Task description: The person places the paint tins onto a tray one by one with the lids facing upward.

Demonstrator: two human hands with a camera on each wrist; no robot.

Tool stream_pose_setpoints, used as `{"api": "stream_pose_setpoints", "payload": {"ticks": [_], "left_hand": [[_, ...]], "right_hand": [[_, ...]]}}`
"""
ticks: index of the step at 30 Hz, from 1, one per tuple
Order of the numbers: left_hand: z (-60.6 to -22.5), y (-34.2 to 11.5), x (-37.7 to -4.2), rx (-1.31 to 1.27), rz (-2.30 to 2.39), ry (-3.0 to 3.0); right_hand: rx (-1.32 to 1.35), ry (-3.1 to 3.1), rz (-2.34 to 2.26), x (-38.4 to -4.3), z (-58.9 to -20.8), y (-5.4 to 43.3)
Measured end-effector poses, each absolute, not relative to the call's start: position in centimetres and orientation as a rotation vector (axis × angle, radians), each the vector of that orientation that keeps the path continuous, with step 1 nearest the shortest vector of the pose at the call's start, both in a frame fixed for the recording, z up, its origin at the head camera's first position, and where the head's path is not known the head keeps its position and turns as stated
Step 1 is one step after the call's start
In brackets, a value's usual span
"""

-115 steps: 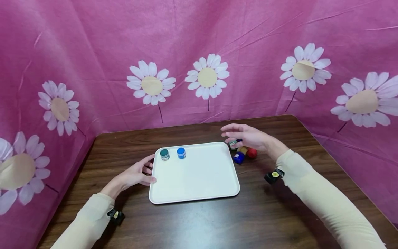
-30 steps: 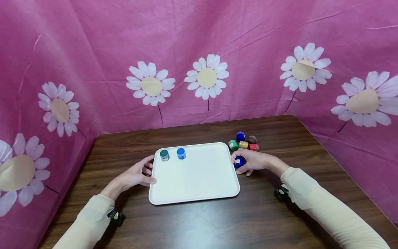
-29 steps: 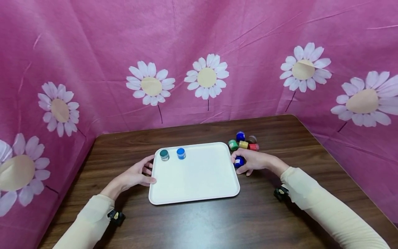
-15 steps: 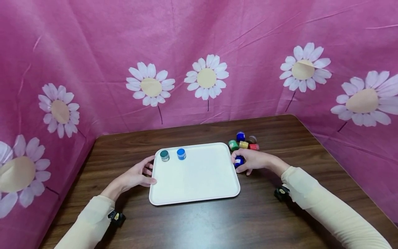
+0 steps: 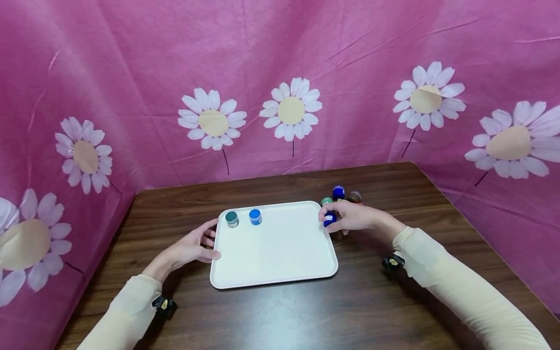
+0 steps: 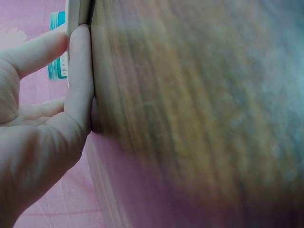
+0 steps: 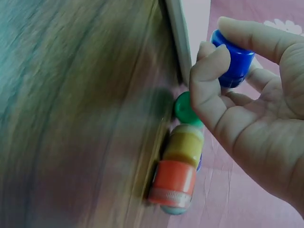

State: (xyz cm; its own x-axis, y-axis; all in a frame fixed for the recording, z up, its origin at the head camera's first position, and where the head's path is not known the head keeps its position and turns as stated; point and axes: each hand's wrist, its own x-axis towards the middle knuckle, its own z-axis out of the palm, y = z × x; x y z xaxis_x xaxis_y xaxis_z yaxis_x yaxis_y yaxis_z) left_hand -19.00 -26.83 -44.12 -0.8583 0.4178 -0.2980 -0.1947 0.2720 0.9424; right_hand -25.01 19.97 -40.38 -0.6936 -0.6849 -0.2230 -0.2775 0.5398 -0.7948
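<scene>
My right hand [image 5: 350,217] pinches a dark blue paint jar [image 7: 235,64] between thumb and fingers, raised just off the table at the tray's right edge. The white tray [image 5: 275,253] lies flat on the table. At its left edge my left hand [image 5: 192,244] holds the rim, with the thumb over it and the other fingers along the side. Inside the tray's back left corner stand a dark green paint jar [image 5: 232,218] and a lighter blue paint jar [image 5: 255,217], side by side and upright.
Beyond my right hand several more paint jars cluster: a green jar [image 7: 186,108], a yellow jar [image 7: 184,146], a red jar [image 7: 173,183], another dark blue jar [image 5: 339,192] and a brown jar [image 5: 355,196]. A pink flowered cloth [image 5: 262,58] hangs around the wooden table [image 5: 188,321].
My right hand moved from above the cluster down to the near dark blue jar, gripped it, and has just lifted it toward the tray. The left hand and tray stay in place.
</scene>
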Motion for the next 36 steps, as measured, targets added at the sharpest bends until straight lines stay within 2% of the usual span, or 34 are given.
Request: {"api": "stream_pose_setpoints", "payload": {"ticks": [12, 36], "left_hand": [[-44.4, -26.9, -18.8, 0.178, 1.609, 2.061], [-44.0, -26.7, -18.9, 0.187, 1.638, 2.045]], "right_hand": [[-0.759, 2.147, -1.208, -26.2, -40.0, 17.2], [-0.470, 1.896, -1.517, -28.2, -39.7, 13.5]]}}
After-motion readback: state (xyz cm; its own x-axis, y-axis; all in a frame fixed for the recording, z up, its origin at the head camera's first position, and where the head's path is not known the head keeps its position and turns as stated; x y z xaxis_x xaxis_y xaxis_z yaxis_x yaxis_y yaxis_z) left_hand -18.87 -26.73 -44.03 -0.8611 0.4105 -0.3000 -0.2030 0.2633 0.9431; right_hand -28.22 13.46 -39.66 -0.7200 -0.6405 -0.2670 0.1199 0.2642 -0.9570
